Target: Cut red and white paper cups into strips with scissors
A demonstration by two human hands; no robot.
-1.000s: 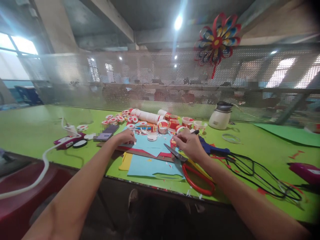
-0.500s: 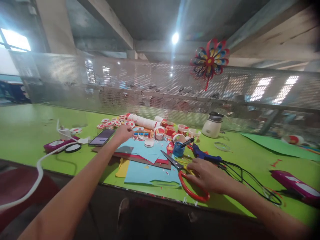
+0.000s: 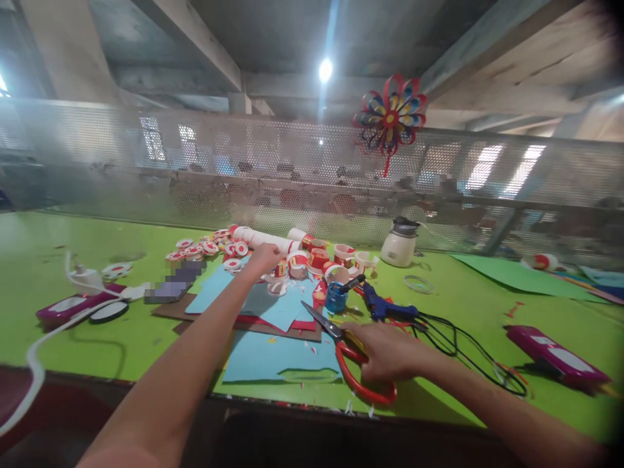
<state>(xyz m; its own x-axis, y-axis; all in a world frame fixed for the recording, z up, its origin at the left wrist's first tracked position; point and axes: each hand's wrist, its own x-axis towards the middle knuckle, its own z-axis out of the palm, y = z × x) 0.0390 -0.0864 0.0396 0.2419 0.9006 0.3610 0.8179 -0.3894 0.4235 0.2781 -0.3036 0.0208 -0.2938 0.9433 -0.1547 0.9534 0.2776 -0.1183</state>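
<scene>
My right hand is closed around the red handles of a large pair of scissors, whose blades are together and point away to the left. Their tips lie close to blue paper sheets. My left hand reaches over the stacked paper, beside a white paper-cup tube and cut red-and-white cup rings. The left fingers are bent and mostly hidden behind the hand, so what they touch cannot be made out. Beyond the scissors stand a blue pot with a black pen and a blue glue gun.
Red-and-white paper discs lie in a heap at the left, near a phone. Purple power strips with cords lie at both sides. A white jug stands by the mesh screen, where a paper flower hangs.
My left hand has moved forward and right, towards the cup rings. My right hand now grips the scissors' handles more fully. The view has turned slightly right.
</scene>
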